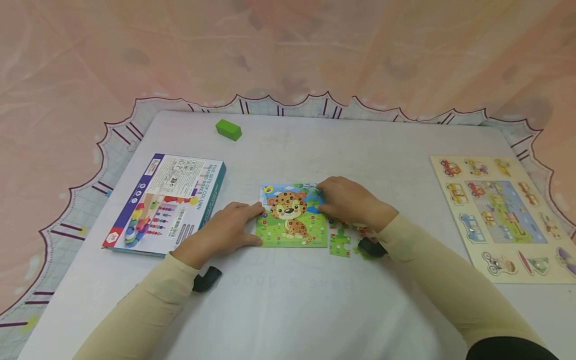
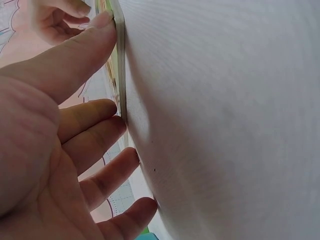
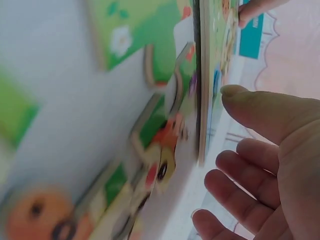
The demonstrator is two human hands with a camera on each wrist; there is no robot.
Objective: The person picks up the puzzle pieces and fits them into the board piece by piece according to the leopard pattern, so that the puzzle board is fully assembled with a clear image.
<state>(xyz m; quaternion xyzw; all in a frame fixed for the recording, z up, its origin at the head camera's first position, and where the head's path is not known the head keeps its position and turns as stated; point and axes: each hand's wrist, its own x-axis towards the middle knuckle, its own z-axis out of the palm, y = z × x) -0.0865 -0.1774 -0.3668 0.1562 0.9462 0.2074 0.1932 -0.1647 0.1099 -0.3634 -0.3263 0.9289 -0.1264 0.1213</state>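
While the left hand (image 1: 223, 231), fingers spread, touches the left edge of the leopard puzzle (image 1: 291, 215) mid-table, the right hand (image 1: 353, 201), fingers loosely bent, touches its far right side. Loose pieces (image 1: 339, 245) lie just right. Left, a box (image 1: 191, 180), contents hidden, reads "FIVE SETS OF COLUMN BEADED BOXES"; right, a board (image 1: 508, 220) bears vehicle pictures.

Head view: loose puzzle pieces (image 1: 340, 245) partly hidden by right hand (image 1: 354, 202); picture board (image 1: 486, 249) cut off at right. Right-wrist view: orange-faced piece (image 3: 42, 214) blurred.
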